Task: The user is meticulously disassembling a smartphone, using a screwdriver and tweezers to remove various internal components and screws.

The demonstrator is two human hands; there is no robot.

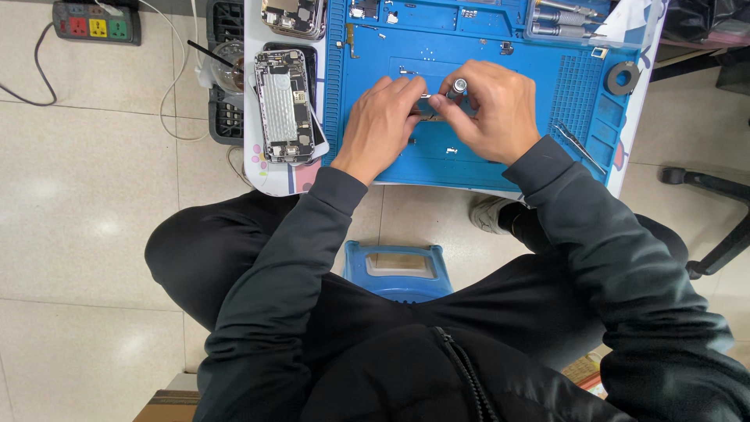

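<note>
Screwdriver (457,87) in right hand (488,109); left hand (383,121) steadying part.

My right hand (488,109) pinches a shiny metal screwdriver (457,87) over the matt blue rubbery mat (469,160), beside an opened phone (281,105) with dull bare metal inside.

phone repair shop: blue repair mat (582,86), opened phone (282,107).

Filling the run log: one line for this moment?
left hand: steadies small part | right hand: holds screwdriver | surface: blue mat
</note>
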